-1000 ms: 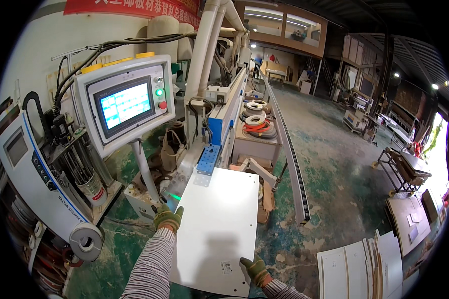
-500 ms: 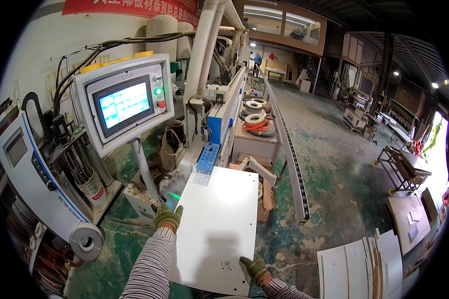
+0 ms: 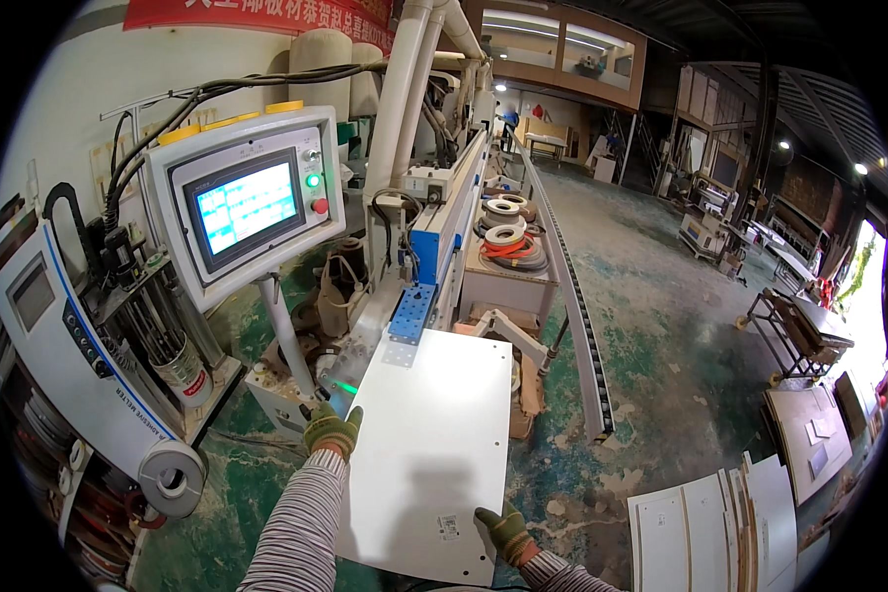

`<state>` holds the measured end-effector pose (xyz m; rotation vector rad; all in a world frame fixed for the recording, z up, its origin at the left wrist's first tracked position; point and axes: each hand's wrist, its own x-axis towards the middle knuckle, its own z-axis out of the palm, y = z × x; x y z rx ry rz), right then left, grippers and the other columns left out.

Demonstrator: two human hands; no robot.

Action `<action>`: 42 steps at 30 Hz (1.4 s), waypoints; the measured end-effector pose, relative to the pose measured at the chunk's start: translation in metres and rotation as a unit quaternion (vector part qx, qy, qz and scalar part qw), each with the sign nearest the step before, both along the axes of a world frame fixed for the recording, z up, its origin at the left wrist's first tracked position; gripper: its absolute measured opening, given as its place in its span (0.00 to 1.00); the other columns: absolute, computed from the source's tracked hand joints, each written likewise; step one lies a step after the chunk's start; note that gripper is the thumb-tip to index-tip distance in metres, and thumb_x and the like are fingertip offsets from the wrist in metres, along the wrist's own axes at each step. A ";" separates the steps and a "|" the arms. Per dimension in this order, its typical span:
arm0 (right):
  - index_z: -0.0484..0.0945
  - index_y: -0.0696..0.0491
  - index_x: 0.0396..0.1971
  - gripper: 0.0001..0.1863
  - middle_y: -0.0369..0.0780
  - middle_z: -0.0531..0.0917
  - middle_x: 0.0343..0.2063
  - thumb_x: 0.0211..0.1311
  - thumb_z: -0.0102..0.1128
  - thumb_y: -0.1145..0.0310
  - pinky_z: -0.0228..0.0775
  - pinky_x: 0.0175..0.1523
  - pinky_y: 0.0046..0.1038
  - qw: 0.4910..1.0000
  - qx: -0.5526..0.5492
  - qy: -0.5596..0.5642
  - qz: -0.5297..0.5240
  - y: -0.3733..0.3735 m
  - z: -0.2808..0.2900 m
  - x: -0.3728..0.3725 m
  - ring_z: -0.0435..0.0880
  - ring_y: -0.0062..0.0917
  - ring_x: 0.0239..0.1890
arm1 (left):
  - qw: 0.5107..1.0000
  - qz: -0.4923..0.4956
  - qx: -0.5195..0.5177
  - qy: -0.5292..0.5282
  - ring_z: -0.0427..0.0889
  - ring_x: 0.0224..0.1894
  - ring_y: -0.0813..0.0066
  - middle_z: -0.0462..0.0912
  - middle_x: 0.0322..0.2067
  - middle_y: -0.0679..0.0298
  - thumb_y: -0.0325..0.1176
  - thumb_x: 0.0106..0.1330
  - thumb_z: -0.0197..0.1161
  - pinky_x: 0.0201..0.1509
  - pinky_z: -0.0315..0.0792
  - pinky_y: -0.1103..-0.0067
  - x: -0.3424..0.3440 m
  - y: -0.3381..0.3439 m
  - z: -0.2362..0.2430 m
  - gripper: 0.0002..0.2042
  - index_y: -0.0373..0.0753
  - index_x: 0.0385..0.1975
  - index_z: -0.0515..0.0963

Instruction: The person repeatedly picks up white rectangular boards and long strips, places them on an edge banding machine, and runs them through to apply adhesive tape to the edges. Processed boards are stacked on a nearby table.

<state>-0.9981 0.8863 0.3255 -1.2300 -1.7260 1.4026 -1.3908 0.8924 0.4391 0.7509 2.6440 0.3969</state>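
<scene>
At the machine [image 3: 425,249], a white panel [image 3: 419,424] in hand

The panel lies face up, its far left corner at the blue plate [image 3: 411,312]. The right hand [image 3: 506,534] grasps its near right edge, thumb on top; the left hand [image 3: 331,431] touches the left edge, its grip unclear. The step looks like aligning or feeding; the next move seems to call for level, steady guidance.

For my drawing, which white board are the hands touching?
The middle board, between the left hand and right hand; the other white boards, lower right, are untouched.
</scene>
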 end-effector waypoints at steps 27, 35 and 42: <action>0.79 0.61 0.52 0.24 0.49 0.87 0.43 0.64 0.66 0.58 0.76 0.48 0.38 1.000 0.001 0.006 0.005 0.001 -0.005 -0.001 0.86 0.39 0.43 | 0.996 0.011 0.033 0.080 0.76 0.64 0.49 0.72 0.66 0.47 0.66 0.67 0.54 0.66 0.72 0.59 -0.008 0.004 -0.028 0.43 0.36 0.71 0.63; 0.80 0.61 0.52 0.24 0.50 0.88 0.44 0.64 0.66 0.58 0.77 0.47 0.39 1.000 -0.011 0.011 0.010 0.000 0.000 -0.001 0.86 0.40 0.44 | 0.996 0.015 0.036 0.085 0.77 0.63 0.49 0.74 0.64 0.46 0.66 0.67 0.54 0.64 0.74 0.59 -0.009 0.006 -0.033 0.42 0.36 0.70 0.64; 0.79 0.60 0.52 0.24 0.49 0.88 0.43 0.64 0.66 0.58 0.76 0.47 0.39 0.999 -0.004 0.039 -0.005 0.001 -0.008 0.000 0.86 0.40 0.43 | 0.996 0.010 0.026 0.079 0.77 0.64 0.49 0.73 0.64 0.45 0.66 0.68 0.54 0.64 0.74 0.59 -0.001 0.004 -0.019 0.42 0.36 0.71 0.63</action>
